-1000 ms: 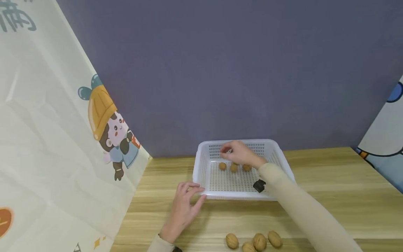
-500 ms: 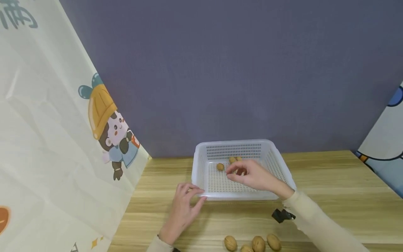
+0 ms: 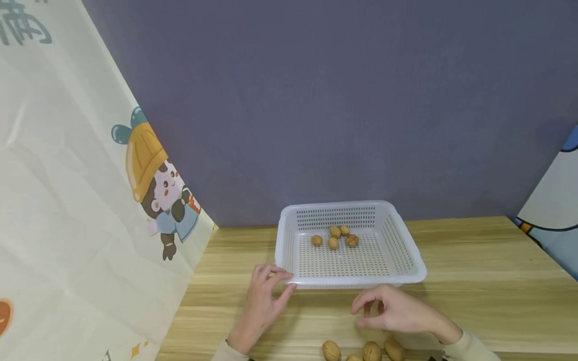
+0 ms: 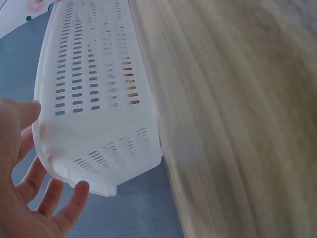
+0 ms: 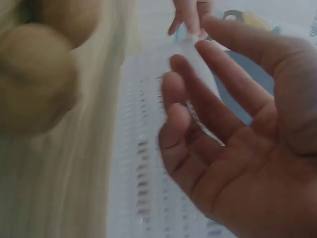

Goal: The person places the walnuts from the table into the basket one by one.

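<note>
A white plastic basket (image 3: 289,250) with slotted walls stands on the wooden table, with several walnuts (image 3: 352,240) lying inside toward its back. My left hand (image 3: 259,306) holds the rim at the near left corner, thumb in front and fingers over the edge. In the left wrist view, the left hand (image 4: 25,183) shows the thumb on the basket's (image 4: 89,129) outer side. My right hand (image 3: 397,308) is in front of the basket, fingers loosely bent and empty, above more walnuts (image 3: 372,351) at the bottom of the view. The right wrist view shows the right palm (image 5: 247,173) holding nothing.
The wooden table (image 3: 469,281) runs back to a dark grey-blue wall panel (image 3: 316,100) close behind the basket. On the left hangs a pale sheet (image 3: 67,200) with a cartoon figure, and another printed sheet (image 3: 551,195) is at the right.
My right hand has come out of the basket toward the front walnuts, and a walnut that it hid is now visible inside. The left hand has stayed at the rim.
</note>
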Demonstrator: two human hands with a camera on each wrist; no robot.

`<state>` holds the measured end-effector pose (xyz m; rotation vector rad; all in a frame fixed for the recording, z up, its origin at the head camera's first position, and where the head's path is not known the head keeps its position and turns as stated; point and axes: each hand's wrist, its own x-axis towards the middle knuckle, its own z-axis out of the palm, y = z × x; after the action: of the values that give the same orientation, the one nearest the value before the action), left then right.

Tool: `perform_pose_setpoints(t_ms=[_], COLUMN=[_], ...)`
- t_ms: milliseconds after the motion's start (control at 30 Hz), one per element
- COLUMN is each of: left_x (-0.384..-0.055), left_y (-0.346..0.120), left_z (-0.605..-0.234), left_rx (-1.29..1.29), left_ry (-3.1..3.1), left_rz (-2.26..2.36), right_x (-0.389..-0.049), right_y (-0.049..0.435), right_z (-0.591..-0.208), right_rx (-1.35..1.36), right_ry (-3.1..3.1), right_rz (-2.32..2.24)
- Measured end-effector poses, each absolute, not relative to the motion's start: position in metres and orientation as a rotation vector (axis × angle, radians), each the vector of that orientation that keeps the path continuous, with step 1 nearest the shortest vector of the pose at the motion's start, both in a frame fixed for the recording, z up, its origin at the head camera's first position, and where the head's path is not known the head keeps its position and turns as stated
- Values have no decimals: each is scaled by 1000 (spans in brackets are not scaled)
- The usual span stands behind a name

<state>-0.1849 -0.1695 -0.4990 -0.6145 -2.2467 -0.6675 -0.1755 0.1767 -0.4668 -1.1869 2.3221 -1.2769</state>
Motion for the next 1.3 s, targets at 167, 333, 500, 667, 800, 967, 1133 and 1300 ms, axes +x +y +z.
perform_pose_setpoints(t_ms=[167,333,500,667,800,967,1133,1300], left_x=[-185,-185,-185,-183,-182,-182,-182,-182], left_y=[-170,-170,-170,-170,-170,-170,-170,-170], left_z=[-500,-500,-499,-500,-499,-499,-498,-498], left_rx=[-615,-610,-610,-610,-607,-604,-607,-612], left_ry=[-2245,-2254,-2269,-2269,-2266,-2264,-2259,-2264], left_rz=[-666,-672,-665,-655,-656,-659,-660,-662], right_x=[-169,-167,-164,-159,-159,-160,-166,-167], right_y=[196,204,202,197,195,195,197,200], right_z=[-483,-492,-497,-502,-503,-503,-502,-497], right_rx=[-1104,-1010,-1009,-1005,-1011,-1008,-1054,-1100], right_ry=[2185,1951,1929,1942,1947,1964,1912,1923], right_rz=[-1225,-1244,-1279,-1296,-1300,-1288,-1337,-1402])
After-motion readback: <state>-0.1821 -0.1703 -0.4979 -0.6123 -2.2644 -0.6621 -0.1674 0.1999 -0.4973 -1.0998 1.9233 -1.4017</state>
